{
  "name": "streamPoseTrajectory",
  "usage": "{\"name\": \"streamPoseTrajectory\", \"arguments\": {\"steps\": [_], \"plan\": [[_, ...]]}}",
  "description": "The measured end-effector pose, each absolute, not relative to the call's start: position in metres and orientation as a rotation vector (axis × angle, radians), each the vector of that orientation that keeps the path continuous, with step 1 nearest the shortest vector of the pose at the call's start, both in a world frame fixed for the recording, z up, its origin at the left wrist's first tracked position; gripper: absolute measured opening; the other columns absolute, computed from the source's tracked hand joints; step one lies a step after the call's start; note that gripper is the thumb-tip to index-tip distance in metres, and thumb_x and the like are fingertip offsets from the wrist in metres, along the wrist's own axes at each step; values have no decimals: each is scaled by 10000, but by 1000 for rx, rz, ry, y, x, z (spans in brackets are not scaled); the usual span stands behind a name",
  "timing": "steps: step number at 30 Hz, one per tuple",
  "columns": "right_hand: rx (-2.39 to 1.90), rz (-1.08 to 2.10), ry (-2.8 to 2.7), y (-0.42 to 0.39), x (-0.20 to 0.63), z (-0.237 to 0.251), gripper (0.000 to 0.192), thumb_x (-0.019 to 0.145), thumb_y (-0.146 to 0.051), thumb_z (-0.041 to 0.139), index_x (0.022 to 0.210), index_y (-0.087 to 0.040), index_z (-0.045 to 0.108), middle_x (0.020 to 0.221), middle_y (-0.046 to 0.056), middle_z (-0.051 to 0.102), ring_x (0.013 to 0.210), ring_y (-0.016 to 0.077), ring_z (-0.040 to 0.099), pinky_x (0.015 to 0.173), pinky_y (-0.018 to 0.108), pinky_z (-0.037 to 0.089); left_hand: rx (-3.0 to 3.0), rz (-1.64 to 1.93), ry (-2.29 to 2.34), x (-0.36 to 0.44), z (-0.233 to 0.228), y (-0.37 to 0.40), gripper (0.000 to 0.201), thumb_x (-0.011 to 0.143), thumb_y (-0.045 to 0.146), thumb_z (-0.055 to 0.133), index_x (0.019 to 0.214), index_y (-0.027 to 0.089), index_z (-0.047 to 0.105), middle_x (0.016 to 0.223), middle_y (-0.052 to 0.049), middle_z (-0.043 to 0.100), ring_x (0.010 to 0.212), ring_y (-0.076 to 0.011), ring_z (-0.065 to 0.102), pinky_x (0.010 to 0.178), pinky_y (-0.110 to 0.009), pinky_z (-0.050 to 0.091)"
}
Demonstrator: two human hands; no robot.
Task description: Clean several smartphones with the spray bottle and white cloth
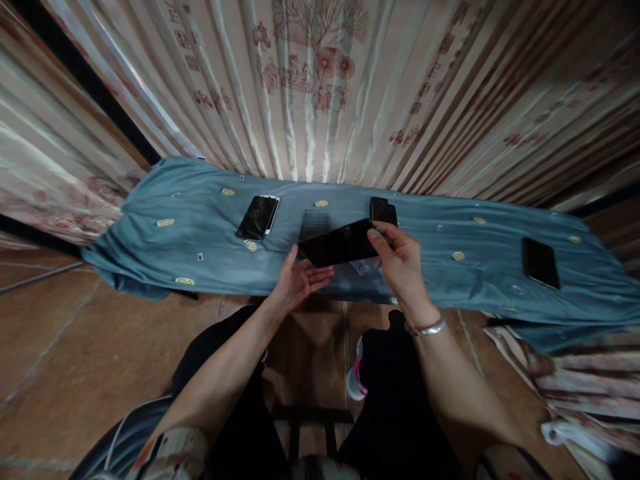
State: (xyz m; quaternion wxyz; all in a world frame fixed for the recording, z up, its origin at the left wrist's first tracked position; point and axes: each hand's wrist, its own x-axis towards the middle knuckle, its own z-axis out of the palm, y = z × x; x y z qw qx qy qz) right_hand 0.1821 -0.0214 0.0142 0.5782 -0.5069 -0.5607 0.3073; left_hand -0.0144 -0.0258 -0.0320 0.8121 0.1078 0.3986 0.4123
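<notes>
- As it stretches sideways, the cloth-draped counter [480,273] lies beneath;
- right hand [400,257] pinches the black phone [340,245] by its right end, thumb on top; left hand [300,283], fingers loosely spread, sits by the other end, contact unclear;
- black phone, above mid-counter; handling it seems the step in hand; the next move likely calls for a steady pinch.

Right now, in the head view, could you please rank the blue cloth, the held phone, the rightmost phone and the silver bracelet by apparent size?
1. Blue cloth
2. Held phone
3. Rightmost phone
4. Silver bracelet
The held phone seems nearer the camera, so the two phones' true order is unsure.
</notes>
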Motion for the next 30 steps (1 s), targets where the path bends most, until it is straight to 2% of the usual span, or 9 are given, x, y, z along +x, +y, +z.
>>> {"name": "streamPoseTrajectory", "arguments": {"steps": [5, 8, 11, 18, 25, 30], "plan": [[-1096, 994, -1015, -15, 191, 13, 334, 675, -482, 828, 890, -236, 762, 831, -3, 770, 812, 198, 699, 805, 336, 545, 313, 788, 833, -17, -33, -28, 658, 986, 578, 257, 877, 99, 695, 851, -216, 760, 749, -252, 749, 682, -325, 558], [-1084, 1110, -938, -15, 193, 15, 368, 618, -515, 858, 836, -235, 759, 761, -2, 758, 764, 206, 699, 752, 343, 561, 347, 738, 753, -20, -35, -32, 769, 976, 617, 189, 987, 55, 714, 876, -237, 760, 770, -286, 757, 659, -343, 565], [-1068, 1210, -912, -15, 196, 13, 349, 586, -497, 884, 774, -233, 755, 730, -5, 742, 708, 182, 679, 708, 319, 557, 386, 675, 674, -21, -34, -38, 760, 987, 595, 178, 1065, 62, 714, 878, -213, 770, 756, -295, 759, 641, -354, 577], [-1088, 1322, -972, -12, 195, 7, 328, 572, -477, 894, 740, -235, 747, 743, -14, 731, 690, 153, 662, 698, 295, 540, 455, 627, 560, -23, -22, -54, 744, 995, 579, 207, 1127, 56, 720, 962, -215, 768, 801, -293, 754, 651, -343, 580], [-1098, 1410, -960, -11, 190, 7, 331, 511, -429, 930, 715, -226, 765, 689, -35, 725, 635, 114, 637, 633, 238, 511, 437, 642, 590, -25, -32, -58, 747, 994, 591, 212, 1152, 65, 717, 1009, -219, 763, 797, -278, 752, 653, -334, 569], [-1119, 1468, -918, -7, 192, 8, 344, 471, -399, 945, 707, -219, 770, 704, -23, 745, 622, 115, 649, 617, 231, 527, 447, 660, 535, -24, -36, -62, 543, 995, 470, 371, 1154, 79, 713, 1052, -204, 761, 875, -299, 751, 736, -369, 566]]}}
